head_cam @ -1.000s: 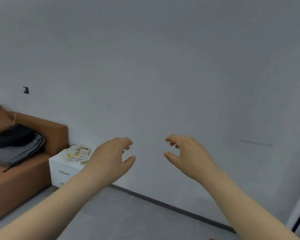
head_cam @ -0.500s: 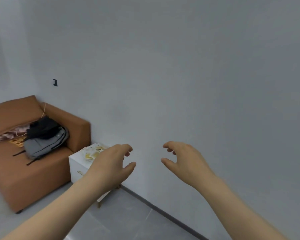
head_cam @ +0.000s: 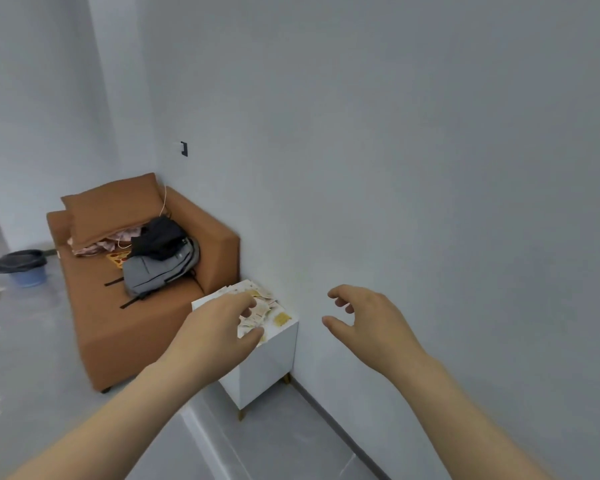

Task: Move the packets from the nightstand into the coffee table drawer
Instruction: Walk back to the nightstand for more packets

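At far left a blue bucket lined with a black bag [head_cam: 26, 271] stands on the grey floor. Beside it, the brown upholstered sofa [head_cam: 118, 327] carries a grey fabric backpack [head_cam: 153, 273]. Just right of the sofa arm, against the wall, stands the white box-shaped nightstand [head_cam: 274, 365], with the heap of pale and yellow paper packets [head_cam: 262, 308] spread over its top. Your left hand [head_cam: 215, 334] hangs in front of that heap, fingers loosely curled and holding nothing; you cannot tell whether it touches a packet. Your right hand [head_cam: 371, 323] floats further right before the bare wall, equally loose and empty. You look to be at the first pickup. Next, bring both hands down onto the heap and gather the thin, slippery-looking packets securely. The coffee table drawer is out of view.
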`<state>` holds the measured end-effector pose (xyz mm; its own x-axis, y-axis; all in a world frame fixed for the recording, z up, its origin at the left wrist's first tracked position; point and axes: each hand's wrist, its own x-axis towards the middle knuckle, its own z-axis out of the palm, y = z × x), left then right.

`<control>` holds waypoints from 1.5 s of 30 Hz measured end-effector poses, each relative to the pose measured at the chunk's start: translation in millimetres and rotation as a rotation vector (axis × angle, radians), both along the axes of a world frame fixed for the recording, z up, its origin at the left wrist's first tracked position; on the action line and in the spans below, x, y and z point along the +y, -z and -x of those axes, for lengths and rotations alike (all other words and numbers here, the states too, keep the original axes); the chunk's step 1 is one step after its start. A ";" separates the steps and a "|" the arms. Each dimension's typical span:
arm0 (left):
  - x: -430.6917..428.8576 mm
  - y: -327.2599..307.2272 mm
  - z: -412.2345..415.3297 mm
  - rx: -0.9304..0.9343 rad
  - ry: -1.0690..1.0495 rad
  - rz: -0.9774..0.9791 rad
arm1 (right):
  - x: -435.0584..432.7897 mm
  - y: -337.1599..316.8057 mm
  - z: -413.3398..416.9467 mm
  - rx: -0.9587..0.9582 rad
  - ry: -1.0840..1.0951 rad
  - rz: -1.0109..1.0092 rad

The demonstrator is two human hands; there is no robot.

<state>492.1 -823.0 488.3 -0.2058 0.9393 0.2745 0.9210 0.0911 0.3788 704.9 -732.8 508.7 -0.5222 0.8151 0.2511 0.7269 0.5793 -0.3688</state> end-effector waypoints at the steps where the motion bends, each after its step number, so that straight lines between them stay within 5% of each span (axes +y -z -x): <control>1: 10.8 4.5 10.1 0.003 -0.017 0.009 | 14.0 5.7 8.9 0.001 -0.013 0.017; 19: 230.1 78.1 274.9 -0.039 -0.037 0.193 | 234.7 98.8 272.6 0.034 0.045 0.279; 45: 580.4 194.6 470.4 -0.102 0.079 0.525 | 529.7 241.4 424.2 0.002 0.317 0.690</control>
<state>21.7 -242.6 293.7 -0.1298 0.9584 -0.2541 0.8939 0.2241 0.3883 280.7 -203.1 267.3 -0.2365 0.8988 -0.3691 0.8190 -0.0199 -0.5734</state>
